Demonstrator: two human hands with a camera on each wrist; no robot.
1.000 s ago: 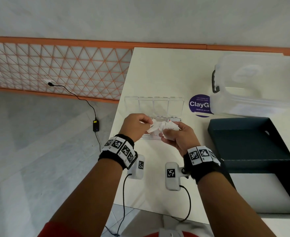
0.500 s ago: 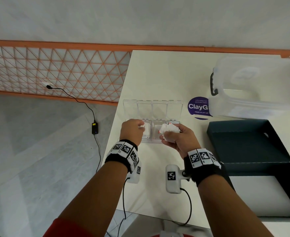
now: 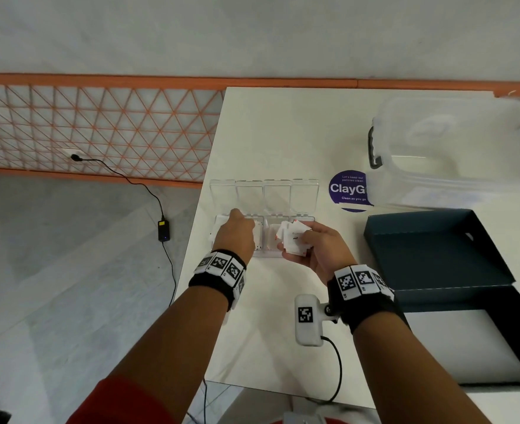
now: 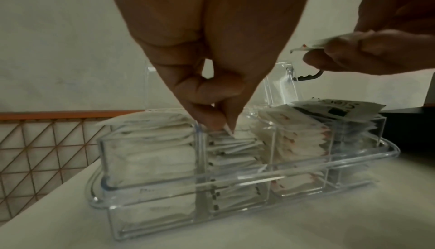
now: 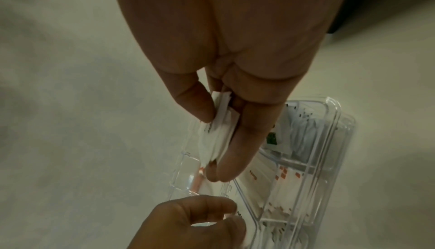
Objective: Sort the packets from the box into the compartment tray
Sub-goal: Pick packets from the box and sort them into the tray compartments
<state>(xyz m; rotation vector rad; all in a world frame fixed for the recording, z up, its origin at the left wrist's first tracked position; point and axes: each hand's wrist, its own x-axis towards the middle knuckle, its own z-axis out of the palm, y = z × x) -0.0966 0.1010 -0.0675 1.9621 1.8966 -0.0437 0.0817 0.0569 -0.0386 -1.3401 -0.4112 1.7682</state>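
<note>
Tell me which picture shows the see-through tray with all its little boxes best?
The left wrist view: the compartment tray fills it side-on, and you can see stacked packets through its clear walls. The head view shows the tray small and mostly hidden by both hands. The right wrist view shows it from above, cut off.

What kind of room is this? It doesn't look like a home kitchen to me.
Probably an office pantry or break room, though I can't be sure. A round purple sticker on the white table mentions keeping pantries clean, and a clear compartment tray holds sachet-like packets.
</note>
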